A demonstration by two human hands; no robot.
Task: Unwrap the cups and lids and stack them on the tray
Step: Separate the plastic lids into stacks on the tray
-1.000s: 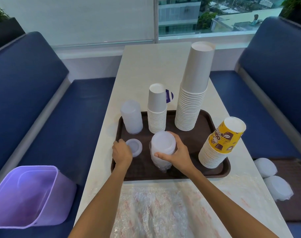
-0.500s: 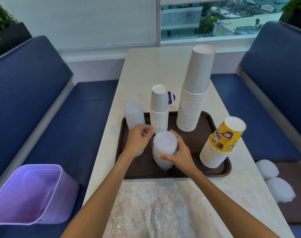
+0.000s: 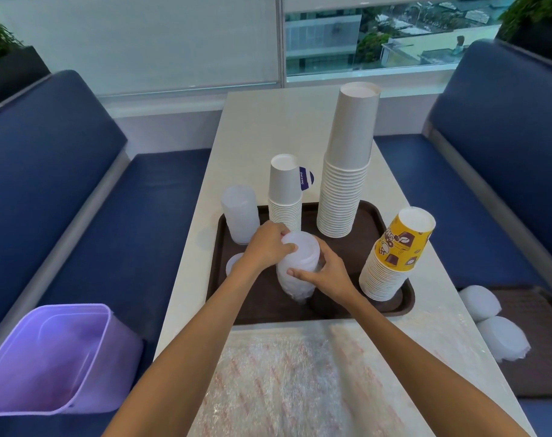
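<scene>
A brown tray lies on the white table. On it stand a tall white cup stack, a shorter white cup stack, a leaning yellow-topped cup stack, and a bare stack of clear lids. A wrapped stack of clear lids stands at the tray's middle. My right hand grips its side. My left hand pinches the top lid at its left rim. A single lid lies flat on the tray, partly behind my left wrist.
Crumpled clear wrapping covers the table's near end. A purple bin sits on the left bench. On the right bench, a second brown tray holds two wrapped lid bundles.
My left hand left the single lid on the tray and rose to the wrapped lid stack's top, where it now pinches. My right hand kept its hold on the stack.
</scene>
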